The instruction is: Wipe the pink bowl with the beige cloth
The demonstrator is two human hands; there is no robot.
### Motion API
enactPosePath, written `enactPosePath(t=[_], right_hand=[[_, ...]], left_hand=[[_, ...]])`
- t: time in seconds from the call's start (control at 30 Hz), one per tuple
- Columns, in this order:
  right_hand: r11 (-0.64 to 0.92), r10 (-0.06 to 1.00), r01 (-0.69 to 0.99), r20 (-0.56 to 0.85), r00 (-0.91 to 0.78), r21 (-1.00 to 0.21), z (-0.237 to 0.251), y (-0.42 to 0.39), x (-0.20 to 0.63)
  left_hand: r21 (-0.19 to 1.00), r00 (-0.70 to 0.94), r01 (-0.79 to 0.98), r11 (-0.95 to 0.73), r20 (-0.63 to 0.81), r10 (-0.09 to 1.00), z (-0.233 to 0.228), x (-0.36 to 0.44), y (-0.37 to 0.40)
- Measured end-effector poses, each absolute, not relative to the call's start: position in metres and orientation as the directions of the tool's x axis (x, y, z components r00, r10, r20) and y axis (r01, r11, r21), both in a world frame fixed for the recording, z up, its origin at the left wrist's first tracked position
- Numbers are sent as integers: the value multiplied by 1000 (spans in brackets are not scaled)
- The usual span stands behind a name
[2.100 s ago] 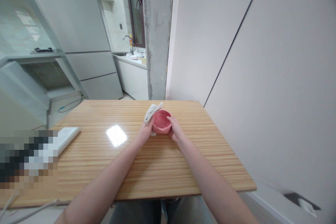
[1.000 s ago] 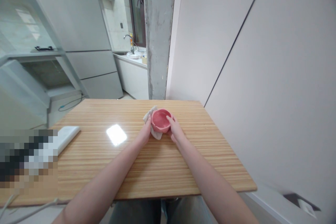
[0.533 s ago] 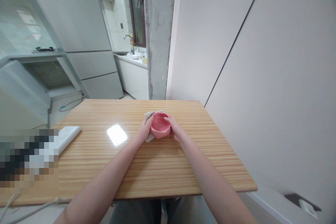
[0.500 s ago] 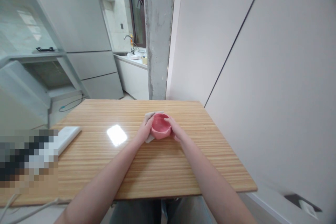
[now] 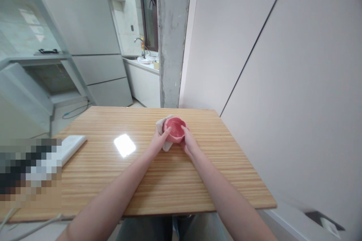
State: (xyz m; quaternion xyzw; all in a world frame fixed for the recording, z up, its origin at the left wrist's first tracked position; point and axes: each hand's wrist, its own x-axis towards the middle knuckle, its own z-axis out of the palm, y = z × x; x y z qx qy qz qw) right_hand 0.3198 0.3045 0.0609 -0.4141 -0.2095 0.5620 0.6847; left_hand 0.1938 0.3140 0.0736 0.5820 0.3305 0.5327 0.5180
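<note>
Bowl (image 5: 175, 129), small and pink, sat between both hands above the far middle of the wooden table (image 5: 158, 180), its open mouth tilted toward the camera. The left hand (image 5: 160, 140) gripped its left side, pressing a white cloth (image 5: 161, 125) against the outer wall. The right hand (image 5: 189, 143) clasped the right side, thumb on the rim. A flat white box (image 5: 71, 147) lay well apart at the table's left edge.

The pink bowl (image 5: 175, 128) looks matt and smooth, the cloth (image 5: 161, 127) soft, the wooden table (image 5: 169, 180) glossy.
</note>
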Motion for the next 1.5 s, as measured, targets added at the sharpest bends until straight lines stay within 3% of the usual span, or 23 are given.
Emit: enactPosePath(t=[0.1, 0.23, 0.37, 0.6, 0.77, 0.93, 1.13, 1.3, 1.5], right_hand=[[-110, 958, -544, -234, 165, -832, 69, 302, 325], [-202, 951, -481, -288, 110, -853, 75, 300, 337], [-271, 946, -463, -323, 35, -844, 74, 300, 340], [38, 939, -535, -153, 307, -844, 58, 304, 324], [-39, 948, -642, -231, 217, -766, 58, 303, 320], [-46, 957, -543, -193, 216, -838, 68, 304, 330], [-86, 965, -466, -191, 182, -881, 68, 303, 334], [37, 911, -566, -205, 359, -823, 57, 309, 331], [-11, 937, -630, -228, 265, -777, 52, 310, 325]], left_hand=[[947, 194, -159, -280, 308, 931, 83, 190, 310], [893, 276, -45, -447, 441, 854, 95, 186, 306], [924, 261, -8, -382, 371, 891, 88, 185, 312], [974, 240, -89, -207, 223, 945, 74, 192, 320], [970, 285, -88, -225, 241, 928, 71, 192, 317], [951, 218, -144, -275, 301, 928, 80, 187, 316], [953, 321, -150, -262, 298, 899, 82, 190, 313], [956, 312, -127, -266, 293, 904, 78, 196, 308], [957, 325, -120, -264, 289, 900, 75, 192, 313]])
